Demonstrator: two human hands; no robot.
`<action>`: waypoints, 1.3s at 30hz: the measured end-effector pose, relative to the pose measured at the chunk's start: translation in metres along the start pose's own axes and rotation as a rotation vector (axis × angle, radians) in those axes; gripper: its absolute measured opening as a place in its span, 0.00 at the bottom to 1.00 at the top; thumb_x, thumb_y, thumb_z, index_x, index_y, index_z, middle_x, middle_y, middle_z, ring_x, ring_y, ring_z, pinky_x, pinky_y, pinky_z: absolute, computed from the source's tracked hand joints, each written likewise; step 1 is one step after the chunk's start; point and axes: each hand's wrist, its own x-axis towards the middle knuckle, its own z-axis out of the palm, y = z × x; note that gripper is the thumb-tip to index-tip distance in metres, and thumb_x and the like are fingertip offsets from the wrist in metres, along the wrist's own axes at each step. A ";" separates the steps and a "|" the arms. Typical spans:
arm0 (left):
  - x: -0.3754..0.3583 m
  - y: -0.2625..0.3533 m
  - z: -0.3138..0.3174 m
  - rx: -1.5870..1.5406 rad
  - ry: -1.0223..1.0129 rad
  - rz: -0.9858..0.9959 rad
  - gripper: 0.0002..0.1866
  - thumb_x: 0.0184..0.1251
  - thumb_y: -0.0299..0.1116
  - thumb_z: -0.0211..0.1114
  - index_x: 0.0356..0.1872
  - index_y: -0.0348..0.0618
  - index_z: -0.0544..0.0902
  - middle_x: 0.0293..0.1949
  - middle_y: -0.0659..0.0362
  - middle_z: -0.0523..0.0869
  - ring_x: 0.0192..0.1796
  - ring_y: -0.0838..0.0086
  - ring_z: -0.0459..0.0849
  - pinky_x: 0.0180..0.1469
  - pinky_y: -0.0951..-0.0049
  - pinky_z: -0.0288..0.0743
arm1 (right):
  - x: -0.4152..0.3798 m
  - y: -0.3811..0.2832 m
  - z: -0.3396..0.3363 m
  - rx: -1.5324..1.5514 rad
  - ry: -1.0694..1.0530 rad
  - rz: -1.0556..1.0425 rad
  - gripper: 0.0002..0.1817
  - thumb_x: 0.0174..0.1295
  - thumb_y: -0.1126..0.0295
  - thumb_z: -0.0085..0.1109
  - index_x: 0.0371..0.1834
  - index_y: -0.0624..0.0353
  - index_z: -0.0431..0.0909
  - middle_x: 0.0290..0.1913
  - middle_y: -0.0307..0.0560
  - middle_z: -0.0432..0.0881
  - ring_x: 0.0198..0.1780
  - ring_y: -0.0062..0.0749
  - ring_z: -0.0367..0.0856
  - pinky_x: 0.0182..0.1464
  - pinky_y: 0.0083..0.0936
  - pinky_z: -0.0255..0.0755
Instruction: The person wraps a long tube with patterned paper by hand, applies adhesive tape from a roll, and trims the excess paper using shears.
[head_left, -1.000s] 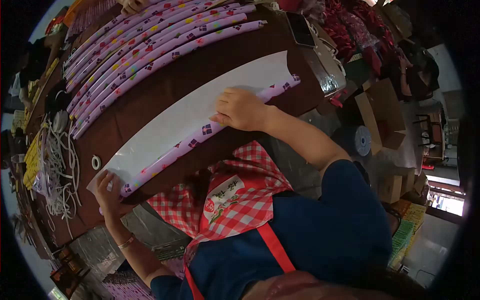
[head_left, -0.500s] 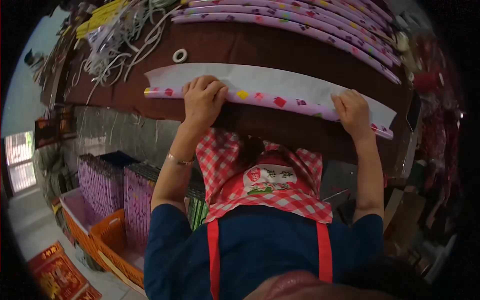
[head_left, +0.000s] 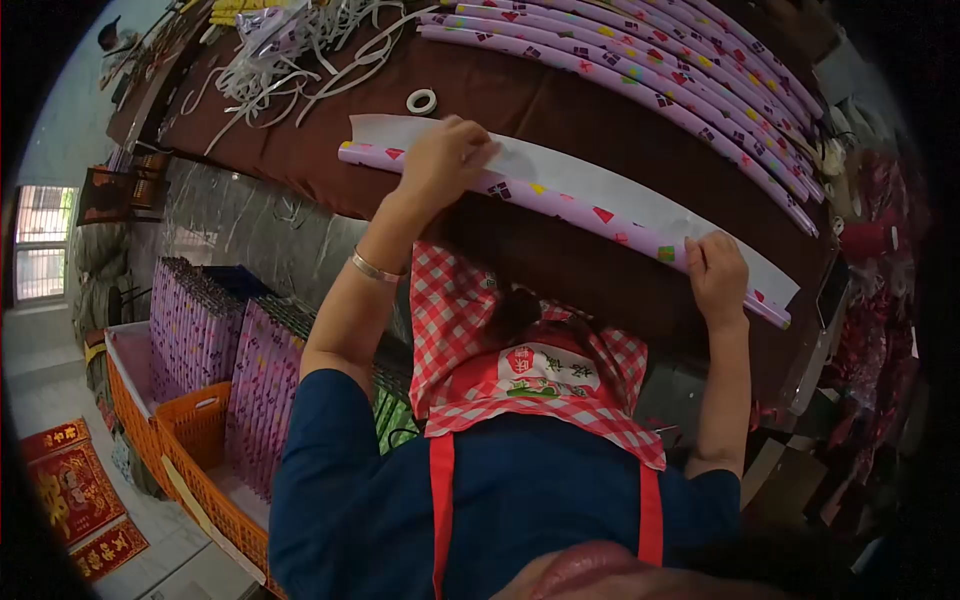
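Observation:
A long sheet of purple patterned wrapping paper (head_left: 560, 200) lies partly rolled along the near edge of a dark brown table (head_left: 560, 110), white side up. My left hand (head_left: 445, 155) presses down on the roll near its left end, fingers curled over it. My right hand (head_left: 715, 270) grips the roll near its right end. Both hands touch the rolled part of the sheet.
Several finished purple rolls (head_left: 680, 80) lie side by side at the far side of the table. A small tape ring (head_left: 421, 101) sits just beyond the sheet, with white cords (head_left: 290, 55) at far left. Orange crates (head_left: 200, 440) holding purple paper stand on the floor below left.
The view has swung so the table tilts down to the right. The roll has moved farther onto the sheet, and both hands have shifted along with it.

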 end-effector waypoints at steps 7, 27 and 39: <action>0.041 -0.037 -0.034 0.694 0.087 -0.258 0.20 0.62 0.54 0.69 0.42 0.49 0.86 0.44 0.55 0.86 0.50 0.58 0.84 0.49 0.52 0.78 | 0.001 -0.004 -0.001 -0.011 0.021 -0.003 0.14 0.64 0.66 0.63 0.25 0.61 0.71 0.30 0.51 0.75 0.35 0.51 0.76 0.36 0.43 0.71; 0.090 0.205 0.152 -1.342 -1.169 -0.049 0.11 0.77 0.38 0.57 0.47 0.42 0.81 0.49 0.59 0.86 0.52 0.75 0.84 0.57 0.70 0.77 | -0.014 -0.016 0.006 -0.064 0.182 0.031 0.14 0.54 0.56 0.70 0.26 0.54 0.79 0.34 0.41 0.80 0.39 0.36 0.81 0.46 0.33 0.77; 0.077 0.200 0.164 -1.116 -1.164 0.091 0.14 0.75 0.32 0.61 0.56 0.38 0.82 0.59 0.56 0.80 0.55 0.74 0.82 0.59 0.70 0.76 | -0.050 0.015 -0.046 0.187 0.442 0.204 0.08 0.53 0.73 0.69 0.32 0.59 0.79 0.36 0.48 0.80 0.40 0.44 0.78 0.42 0.38 0.74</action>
